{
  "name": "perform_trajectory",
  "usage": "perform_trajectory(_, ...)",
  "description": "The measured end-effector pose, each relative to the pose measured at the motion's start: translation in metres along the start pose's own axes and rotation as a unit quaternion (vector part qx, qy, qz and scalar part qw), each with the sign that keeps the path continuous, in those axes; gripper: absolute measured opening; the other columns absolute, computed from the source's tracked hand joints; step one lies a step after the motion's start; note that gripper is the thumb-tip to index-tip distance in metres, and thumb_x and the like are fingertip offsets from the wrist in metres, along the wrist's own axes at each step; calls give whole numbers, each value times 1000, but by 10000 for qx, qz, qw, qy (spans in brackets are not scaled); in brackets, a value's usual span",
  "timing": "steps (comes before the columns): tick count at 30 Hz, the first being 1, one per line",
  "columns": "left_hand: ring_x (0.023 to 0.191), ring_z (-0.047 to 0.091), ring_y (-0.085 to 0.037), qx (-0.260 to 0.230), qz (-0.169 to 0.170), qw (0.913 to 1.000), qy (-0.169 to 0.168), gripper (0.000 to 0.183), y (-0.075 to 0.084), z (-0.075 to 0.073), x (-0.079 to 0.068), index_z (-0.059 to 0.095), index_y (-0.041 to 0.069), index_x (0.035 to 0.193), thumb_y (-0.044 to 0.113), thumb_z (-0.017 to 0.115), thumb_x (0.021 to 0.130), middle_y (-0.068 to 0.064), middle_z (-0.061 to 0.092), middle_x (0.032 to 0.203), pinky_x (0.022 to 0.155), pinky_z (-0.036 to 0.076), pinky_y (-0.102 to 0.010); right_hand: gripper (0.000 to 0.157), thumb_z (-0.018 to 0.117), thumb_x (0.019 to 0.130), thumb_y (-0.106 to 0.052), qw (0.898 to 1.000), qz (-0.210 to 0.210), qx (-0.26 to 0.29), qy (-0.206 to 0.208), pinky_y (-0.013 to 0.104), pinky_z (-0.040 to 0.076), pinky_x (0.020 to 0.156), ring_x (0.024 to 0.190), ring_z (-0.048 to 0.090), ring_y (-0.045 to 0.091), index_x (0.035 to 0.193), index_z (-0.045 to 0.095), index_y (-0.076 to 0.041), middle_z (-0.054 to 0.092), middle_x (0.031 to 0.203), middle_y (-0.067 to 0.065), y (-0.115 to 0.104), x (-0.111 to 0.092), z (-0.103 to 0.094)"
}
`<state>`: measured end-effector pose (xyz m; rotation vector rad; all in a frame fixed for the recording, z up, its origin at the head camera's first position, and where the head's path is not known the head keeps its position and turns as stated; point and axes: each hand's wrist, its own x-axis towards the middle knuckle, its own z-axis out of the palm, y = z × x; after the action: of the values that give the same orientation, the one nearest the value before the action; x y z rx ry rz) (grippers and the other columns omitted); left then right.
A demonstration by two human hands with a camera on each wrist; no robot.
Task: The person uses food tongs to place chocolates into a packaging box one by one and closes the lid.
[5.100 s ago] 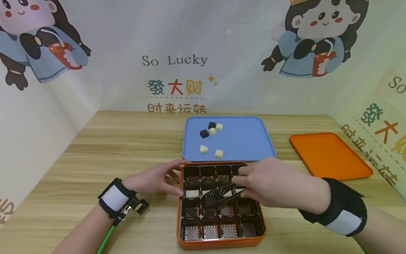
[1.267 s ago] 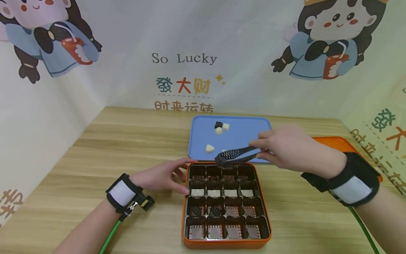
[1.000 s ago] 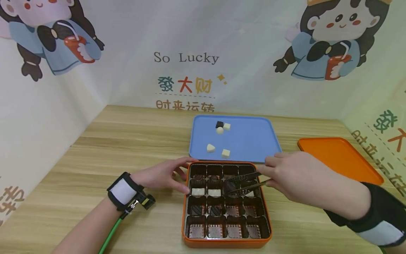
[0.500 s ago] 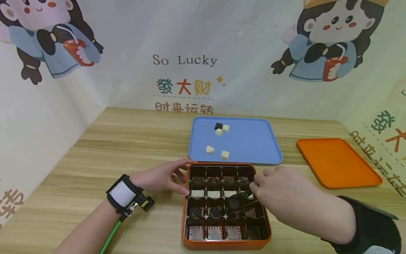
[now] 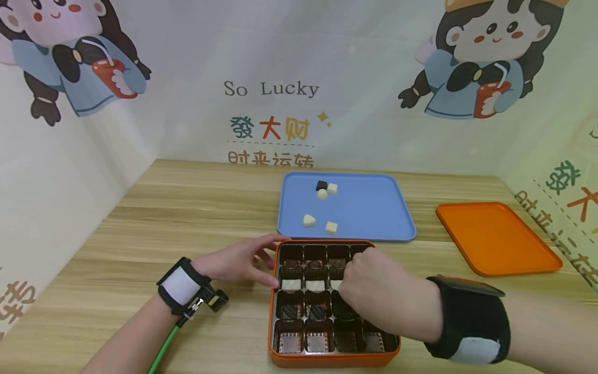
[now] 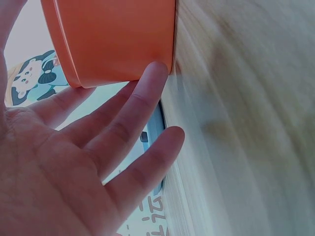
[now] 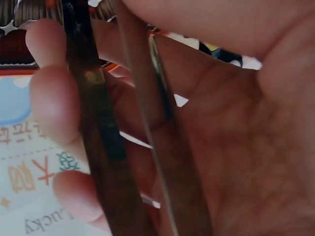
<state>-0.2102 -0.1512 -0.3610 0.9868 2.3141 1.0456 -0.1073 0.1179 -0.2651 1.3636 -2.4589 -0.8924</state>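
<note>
An orange box [image 5: 334, 359] with a dark divided insert stands at the front of the table. Its back row holds dark chocolates [image 5: 315, 263]; white chocolates [image 5: 315, 285] lie in the row in front, partly covered by my right hand [image 5: 383, 291]. Two dark striped chocolates [image 5: 317, 311] sit in the third row, and another compartment beside them looks dark. My right hand grips tongs [image 7: 103, 142], whose arms show in the right wrist view; their tips are hidden. My left hand [image 5: 238, 259] touches the box's left side, fingers extended along its orange wall [image 6: 118, 39].
Behind the box lies a blue tray [image 5: 369, 208] with several white chocolates [image 5: 331, 228] and one dark chocolate [image 5: 322, 185]. An orange tray [image 5: 500, 239] lies at the right. A printed curtain [image 5: 364, 140] encloses the wooden table [image 5: 196, 208].
A dark chocolate has left the blue tray, carried in the tongs to the box. My right hand has come lower and leftward over the third row, covering the tongs. My left hand stays at the box.
</note>
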Motion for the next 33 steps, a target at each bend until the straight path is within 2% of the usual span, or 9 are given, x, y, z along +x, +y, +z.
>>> perform_trajectory(6,100,52,-14,-76,-24,10000,-9,81,1,0,-1,28,28,141,39,72,73,-12,38,134,84,42,-35,42,66,68,-13,9975,-38,702,34,28,14,49,49,21,9,54,28,-23,20,53,-8,9,5,1)
perform_trajectory(9,101,52,-14,-140,-63,9999,-23,81,1,0,-2,28,28,141,38,72,73,-12,38,134,83,43,-36,41,65,67,-13,9961,-67,882,-51,27,13,48,49,20,9,54,27,-22,18,54,-8,11,5,-2)
perform_trajectory(14,101,51,-14,-143,-59,9999,-25,81,0,0,-2,28,28,141,40,71,73,-10,39,133,83,43,-36,39,61,71,-9,9915,150,1167,-551,30,14,49,52,18,11,56,27,-22,18,56,-7,18,0,-12)
perform_trajectory(17,101,51,-15,-156,-32,9999,-37,81,1,0,-1,28,28,141,40,71,73,-10,39,133,82,43,-36,27,61,72,-9,9783,435,1819,-891,27,19,47,51,23,10,58,42,-23,29,57,-9,30,-6,-18)
perform_trajectory(20,101,51,-15,-164,-15,9999,-48,82,2,-1,-1,28,27,141,40,71,73,-10,40,132,82,43,-36,8,63,74,-14,9585,668,2576,-1019,25,30,45,51,35,7,76,63,-22,51,68,-12,50,-13,-22)
perform_trajectory(23,100,51,-15,-133,-7,9999,-40,82,3,-2,0,28,27,141,40,72,73,-10,41,132,83,43,-37,21,65,76,-20,9381,745,3255,-924,25,40,52,57,47,3,97,68,-18,62,84,-9,74,-18,-20)
perform_trajectory(25,100,51,-15,-78,7,10000,-25,81,3,-2,1,28,27,141,40,72,73,-9,41,132,83,43,-36,19,64,79,-23,9280,886,3498,-927,26,41,53,61,50,4,97,67,-18,61,83,-9,90,-16,-14)
perform_trajectory(27,101,51,-15,-28,30,10000,-12,81,2,-2,1,29,28,140,41,72,73,-8,40,132,84,42,-36,19,63,82,-25,9235,1075,3577,-878,27,41,56,64,51,5,98,67,-16,60,82,-8,105,-11,-4)
perform_trajectory(33,102,51,-15,1,74,10000,0,81,1,0,0,29,27,140,41,71,73,-6,40,132,84,42,-36,15,58,87,-22,9394,1809,2879,-447,31,37,55,61,45,14,95,62,-10,55,75,-2,141,25,40)
